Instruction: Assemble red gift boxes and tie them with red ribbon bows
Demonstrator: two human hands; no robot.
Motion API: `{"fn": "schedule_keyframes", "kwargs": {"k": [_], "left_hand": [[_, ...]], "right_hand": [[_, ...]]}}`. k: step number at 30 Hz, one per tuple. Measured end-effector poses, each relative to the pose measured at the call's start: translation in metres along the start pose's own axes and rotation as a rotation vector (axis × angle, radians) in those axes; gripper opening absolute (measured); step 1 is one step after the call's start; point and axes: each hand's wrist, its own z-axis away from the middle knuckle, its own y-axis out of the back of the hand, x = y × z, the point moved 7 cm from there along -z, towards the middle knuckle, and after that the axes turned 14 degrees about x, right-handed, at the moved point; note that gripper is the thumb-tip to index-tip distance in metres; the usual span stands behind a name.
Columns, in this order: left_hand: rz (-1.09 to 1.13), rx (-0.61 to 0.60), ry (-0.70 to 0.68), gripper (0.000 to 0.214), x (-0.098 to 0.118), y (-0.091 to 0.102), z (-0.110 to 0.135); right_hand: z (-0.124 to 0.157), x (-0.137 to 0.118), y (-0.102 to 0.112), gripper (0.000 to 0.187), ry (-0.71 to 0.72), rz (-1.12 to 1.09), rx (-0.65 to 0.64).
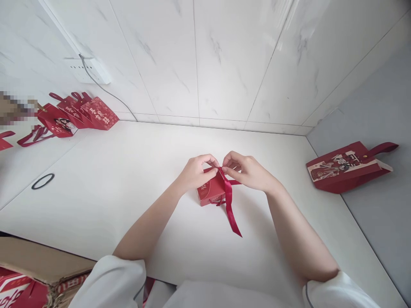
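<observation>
A small red gift box (210,188) with pale printing rests on the white table in front of me. Dark red ribbon (229,199) is tied at its top, and one long tail hangs over the front onto the table. My left hand (201,169) pinches the ribbon at the knot from the left. From the other side, my right hand (245,170) pinches it too, fingertips almost meeting the left ones. A twisted red cord with a tassel (218,201) shows at the box's lower front. My fingers partly cover the knot.
Several red gift bags (99,113) stand at the back left beneath a wall socket (88,70) with a grey cable. Another red bag (348,169) leans at the right edge. A black ring (43,181) lies at left, near an open cardboard box (41,261).
</observation>
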Motion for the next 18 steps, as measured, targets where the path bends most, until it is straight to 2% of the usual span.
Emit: {"fn": "schedule_keyframes", "kwargs": {"k": [5,10,14,18], "left_hand": [[-0.006,-0.003,0.006,0.015,-0.001,0.0,0.0],[-0.021,-0.011,0.039,0.016,-0.002,0.0,0.0],[-0.014,-0.012,0.027,0.016,0.0,-0.001,0.0],[-0.069,-0.049,0.041,0.016,-0.002,-0.003,0.001]], "right_hand": [[0.001,-0.003,-0.002,0.005,0.09,0.122,-0.029],[0.001,-0.003,0.005,0.004,0.108,0.195,0.026],[0.001,-0.01,-0.003,0.005,0.19,0.197,0.027],[-0.001,-0.003,-0.008,0.007,0.169,0.283,0.026]]}}
